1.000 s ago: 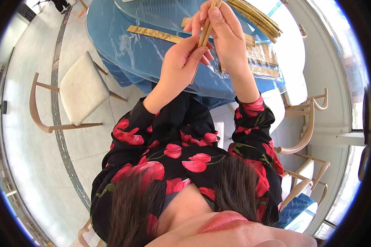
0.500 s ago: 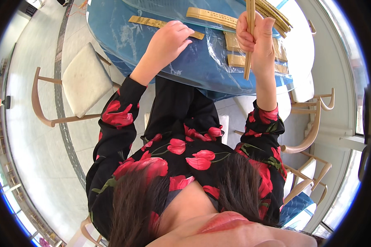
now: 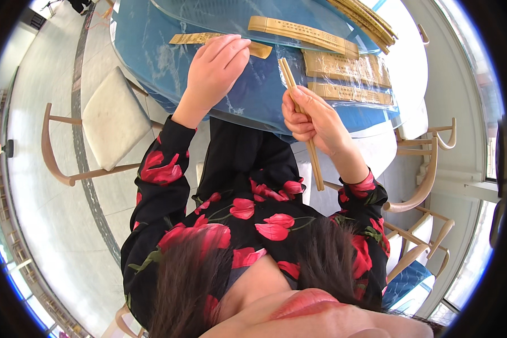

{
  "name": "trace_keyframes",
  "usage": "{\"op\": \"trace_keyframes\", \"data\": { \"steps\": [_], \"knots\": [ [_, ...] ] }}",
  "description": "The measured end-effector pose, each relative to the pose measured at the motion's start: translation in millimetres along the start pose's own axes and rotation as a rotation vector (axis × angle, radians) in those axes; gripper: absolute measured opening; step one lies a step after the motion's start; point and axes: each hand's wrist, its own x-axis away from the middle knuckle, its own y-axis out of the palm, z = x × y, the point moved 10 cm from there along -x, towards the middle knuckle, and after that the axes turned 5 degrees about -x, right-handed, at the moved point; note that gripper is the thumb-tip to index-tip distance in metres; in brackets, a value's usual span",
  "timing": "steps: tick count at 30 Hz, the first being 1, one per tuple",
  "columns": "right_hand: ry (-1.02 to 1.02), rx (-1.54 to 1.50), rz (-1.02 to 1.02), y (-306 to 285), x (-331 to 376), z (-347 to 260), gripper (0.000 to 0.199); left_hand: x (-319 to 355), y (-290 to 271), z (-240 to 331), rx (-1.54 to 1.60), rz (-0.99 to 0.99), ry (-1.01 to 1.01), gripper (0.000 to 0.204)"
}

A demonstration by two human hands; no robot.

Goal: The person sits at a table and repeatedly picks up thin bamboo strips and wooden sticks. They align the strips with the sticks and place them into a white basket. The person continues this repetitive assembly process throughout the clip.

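My right hand (image 3: 312,119) grips a pair of thin bamboo sticks (image 3: 300,115), held upright over the near edge of the blue table (image 3: 152,50). One end points at the table, the other runs down past my wrist. My left hand (image 3: 215,66) lies flat with fingers spread on the clear plastic sheet, its fingertips touching a flat bamboo slip (image 3: 219,40). A longer bundle of bamboo slips (image 3: 302,32) lies just beyond it.
Two more flat bamboo mats (image 3: 346,76) lie under plastic to the right, with long bamboo strips (image 3: 366,19) at the far edge. A cushioned wooden chair (image 3: 110,121) stands on the left. Several wooden chairs (image 3: 425,180) stand on the right beside windows.
My right hand has come down and toward me with the sticks. My left hand let go of them earlier and now rests flat on the table by the slip.
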Motion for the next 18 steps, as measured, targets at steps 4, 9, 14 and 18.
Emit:
{"op": "trace_keyframes", "data": {
  "steps": [4,9,14,18],
  "knots": [
    [0.048,0.021,0.012,3.9,-3.8,25.0,0.032,12.8,-26.1,9.4,-0.081,0.091,0.051,0.017],
    [-0.001,0.17,-0.037,13.7,-10.3,19.6,0.033,25.2,-39.1,15.5,-0.143,0.1,0.148,0.019],
    [0.032,0.208,-0.03,16.1,-12.1,20.6,0.038,32.3,-47.2,17.3,-0.164,0.131,0.157,0.019],
    [0.081,0.157,-0.109,23.2,-11.8,28.9,0.045,31.0,-45.6,14.7,-0.041,0.124,0.112,0.023]
  ]
}}
